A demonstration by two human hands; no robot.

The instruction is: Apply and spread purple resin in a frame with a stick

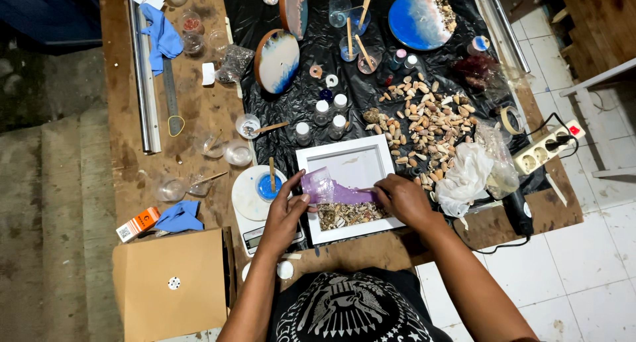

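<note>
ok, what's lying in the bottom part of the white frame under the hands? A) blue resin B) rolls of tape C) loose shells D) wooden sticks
C: small shells fill the lower strip of the white frame, just below the purple plastic cup that the left hand and right hand hold over it.

A worn brown wooden workbench is covered across the upper middle by a black plastic sheet. A flat brown cardboard box is laid at lower left, with a long steel bar along the upper left.
</note>
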